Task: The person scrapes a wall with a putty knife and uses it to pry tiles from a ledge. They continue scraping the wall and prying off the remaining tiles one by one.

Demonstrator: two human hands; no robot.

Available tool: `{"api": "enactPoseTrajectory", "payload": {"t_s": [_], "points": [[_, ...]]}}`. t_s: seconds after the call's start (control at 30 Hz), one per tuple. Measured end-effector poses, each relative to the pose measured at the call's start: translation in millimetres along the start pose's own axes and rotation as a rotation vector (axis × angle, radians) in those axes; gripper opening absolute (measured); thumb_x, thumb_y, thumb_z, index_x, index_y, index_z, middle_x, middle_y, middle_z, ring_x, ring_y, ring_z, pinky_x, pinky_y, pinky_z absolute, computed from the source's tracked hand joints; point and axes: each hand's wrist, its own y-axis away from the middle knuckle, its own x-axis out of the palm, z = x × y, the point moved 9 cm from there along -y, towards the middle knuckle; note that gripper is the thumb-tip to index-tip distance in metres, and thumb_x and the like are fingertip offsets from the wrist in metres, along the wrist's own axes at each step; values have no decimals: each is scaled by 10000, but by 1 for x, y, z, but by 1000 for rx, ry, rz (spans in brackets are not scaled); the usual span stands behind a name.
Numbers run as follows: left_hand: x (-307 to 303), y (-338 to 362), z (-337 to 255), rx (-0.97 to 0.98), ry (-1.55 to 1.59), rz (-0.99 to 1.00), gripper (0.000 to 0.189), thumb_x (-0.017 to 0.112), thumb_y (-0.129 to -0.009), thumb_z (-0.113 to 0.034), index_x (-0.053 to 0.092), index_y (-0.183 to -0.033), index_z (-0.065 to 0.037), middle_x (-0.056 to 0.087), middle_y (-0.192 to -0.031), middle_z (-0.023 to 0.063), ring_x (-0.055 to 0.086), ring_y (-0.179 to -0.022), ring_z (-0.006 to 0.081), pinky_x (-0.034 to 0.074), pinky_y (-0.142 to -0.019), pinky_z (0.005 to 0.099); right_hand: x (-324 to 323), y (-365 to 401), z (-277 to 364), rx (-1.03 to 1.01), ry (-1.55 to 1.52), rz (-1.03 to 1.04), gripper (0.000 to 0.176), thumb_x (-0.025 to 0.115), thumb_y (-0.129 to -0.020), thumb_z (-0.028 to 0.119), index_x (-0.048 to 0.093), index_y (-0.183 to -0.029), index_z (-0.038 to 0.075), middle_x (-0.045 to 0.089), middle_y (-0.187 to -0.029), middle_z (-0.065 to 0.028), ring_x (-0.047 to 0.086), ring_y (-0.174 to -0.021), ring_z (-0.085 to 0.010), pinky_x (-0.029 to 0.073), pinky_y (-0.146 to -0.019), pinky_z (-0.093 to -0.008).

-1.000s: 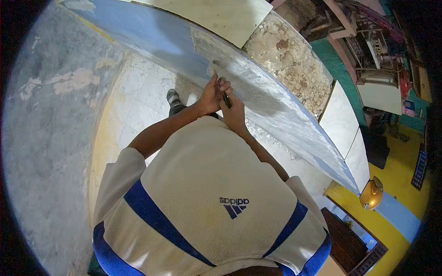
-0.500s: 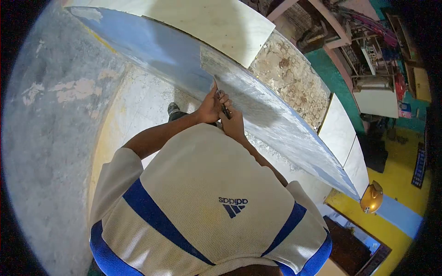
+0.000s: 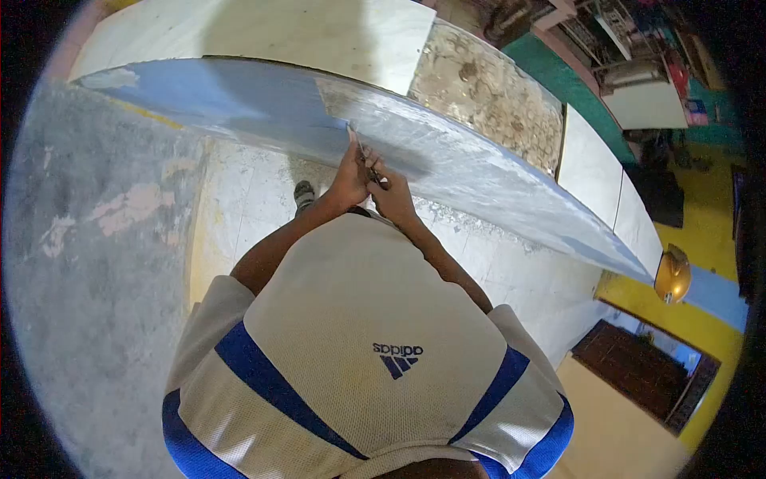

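My left hand [image 3: 349,177] and my right hand [image 3: 392,198] are close together in front of my chest. A thin hand tool [image 3: 372,169] with a dark handle and a narrow pointed end lies between them; its exact type is hard to make out. The fingers of my right hand are closed round the handle. My left hand grips the tool further up, its thumb along the narrow end. The tip is close to the blue-grey wall face [image 3: 319,120], where a rough grey patch meets the smooth blue; whether it touches cannot be made out.
White slabs [image 3: 159,32] and a rough, broken bed [image 3: 487,96] top the wall. A gold helmet [image 3: 673,274] is at its right end. My foot [image 3: 304,194] shows on the pale floor [image 3: 247,184]. A doorway [image 3: 638,363] is at lower right.
The view has turned, so the wall lies flatter across it. Both hands appear slightly further left, still on the tool.
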Motion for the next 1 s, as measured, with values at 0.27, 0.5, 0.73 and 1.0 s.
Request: {"api": "enactPoseTrajectory", "payload": {"t_s": [0.27, 0.5, 0.73, 1.0], "points": [[17, -5, 11, 48, 40, 68, 488, 540, -958, -636, 504, -851, -162, 490, -758, -4, 524, -820, 214, 457, -780, 377, -20, 4, 5, 1, -6, -37, 195, 614, -883, 84, 685, -1056, 32, 542, -618, 12, 455, -488, -63, 345, -444, -266], [0, -6, -20, 192, -8, -70, 553, 480, -949, -709, 454, -817, -172, 456, -726, 2, 503, -747, 205, 449, -746, 382, 5, -36, 45, -272, 193, 31, 303, 689, -797, 95, 699, -1088, 9, 683, -860, -135, 633, -740, -281, 495, -678, -404], [-16, 2, -77, 250, 18, -7, 484, 455, -1010, -621, 539, -850, -172, 525, -775, -10, 546, -809, 197, 481, -833, 399, 43, -65, 47, -401, 162, 85, 337, 662, -850, 67, 653, -1170, -39, 639, -808, -176, 597, -747, -211, 497, -703, -360], [21, 4, 0, 48, 109, -57, 519, 494, -979, -635, 494, -818, -142, 450, -727, -2, 504, -793, 222, 445, -811, 363, -20, 0, 43, -62, 287, 38, 375, 630, -899, 47, 607, -1256, -65, 666, -887, -139, 587, -802, -144, 500, -753, -321]]}}
